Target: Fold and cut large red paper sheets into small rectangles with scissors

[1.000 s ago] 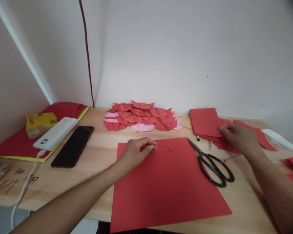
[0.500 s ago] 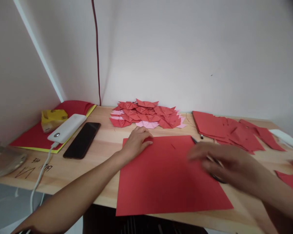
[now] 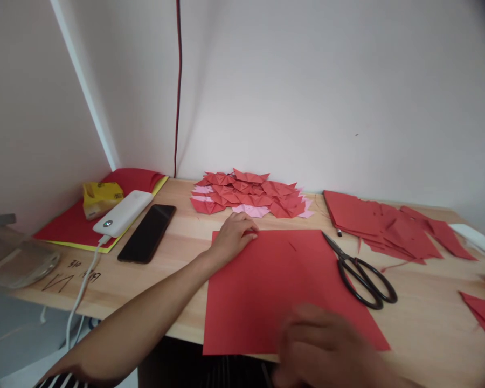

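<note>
A large sheet of red paper (image 3: 267,291) lies flat before me, reaching the table's front edge. At its top left, my left hand (image 3: 235,236) rests on the far edge, with fingers bent and thumb close to them on the paper. My right hand (image 3: 327,350) is over the sheet's lower right part, smeared by motion, so its fingers are not clear. A pair of scissors with black handles (image 3: 364,280) lies across the sheet's right edge, untouched, its blades pointing up and left. A short dark mark (image 3: 292,246) shows near the sheet's top.
Folded red and pink paper pieces (image 3: 250,194) are piled by the wall. Cut red paper (image 3: 396,226) lies at the back right. On the left are a black phone (image 3: 147,234), a white power bank (image 3: 123,213) with a cable, and a yellow packet (image 3: 101,199) on coloured sheets.
My right hand has moved off the scissors, toward me and to the left, uncovering them. My left hand stays at the sheet's top edge. The view has shifted slightly.
</note>
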A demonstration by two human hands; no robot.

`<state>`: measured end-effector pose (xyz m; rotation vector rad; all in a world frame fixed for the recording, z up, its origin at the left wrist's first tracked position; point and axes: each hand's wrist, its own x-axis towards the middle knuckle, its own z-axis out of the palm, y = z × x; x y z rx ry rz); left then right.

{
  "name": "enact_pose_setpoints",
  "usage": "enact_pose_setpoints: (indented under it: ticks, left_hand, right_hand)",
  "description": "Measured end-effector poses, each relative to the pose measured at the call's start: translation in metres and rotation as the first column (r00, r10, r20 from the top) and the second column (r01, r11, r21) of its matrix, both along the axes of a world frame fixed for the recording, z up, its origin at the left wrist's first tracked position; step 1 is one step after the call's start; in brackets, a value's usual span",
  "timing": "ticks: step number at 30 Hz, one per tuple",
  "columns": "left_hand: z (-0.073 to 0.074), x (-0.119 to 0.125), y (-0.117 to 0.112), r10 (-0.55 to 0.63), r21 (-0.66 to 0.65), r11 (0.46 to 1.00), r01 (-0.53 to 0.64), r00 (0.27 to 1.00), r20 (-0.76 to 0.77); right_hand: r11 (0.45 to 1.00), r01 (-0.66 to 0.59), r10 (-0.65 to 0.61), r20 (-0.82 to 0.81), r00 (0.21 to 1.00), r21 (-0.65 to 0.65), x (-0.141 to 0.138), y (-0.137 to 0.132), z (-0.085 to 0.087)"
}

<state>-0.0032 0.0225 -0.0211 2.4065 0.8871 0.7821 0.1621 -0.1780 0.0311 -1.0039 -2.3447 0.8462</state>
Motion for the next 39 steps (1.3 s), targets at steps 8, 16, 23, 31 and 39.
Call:
enact_pose_setpoints:
  ticks: [8, 16, 23, 31, 39]
  left_hand:
    - [0.002, 0.0, 0.0, 0.01, -0.051, 0.999, -0.01, 1.0, 0.002]
    - [0.007, -0.003, 0.001, 0.019, -0.117, 0.993, -0.017, 1.0, 0.016]
    - [0.012, -0.01, 0.01, 0.057, -0.214, 0.976, -0.041, 0.996, 0.069]
    - [0.01, -0.012, 0.017, 0.083, -0.294, 0.954, -0.05, 0.991, 0.102]
    - [0.014, -0.012, 0.017, 0.078, -0.329, 0.944, -0.035, 0.99, 0.118]
  right_hand:
    - [0.948, 0.133, -0.211, 0.259, 0.942, 0.289, -0.045, 0.021, -0.033]
    - [0.96, 0.122, -0.175, 0.197, 0.965, 0.253, -0.034, 0.029, -0.037]
    - [0.923, 0.26, -0.256, 0.054, 0.965, -0.283, -0.014, 0.049, -0.008]
    - [0.833, 0.385, -0.414, 0.014, 0.91, -0.399, -0.005, 0.061, -0.014]
    - [0.723, 0.347, -0.465, -0.049, 0.884, -0.597, -0.001, 0.071, -0.008]
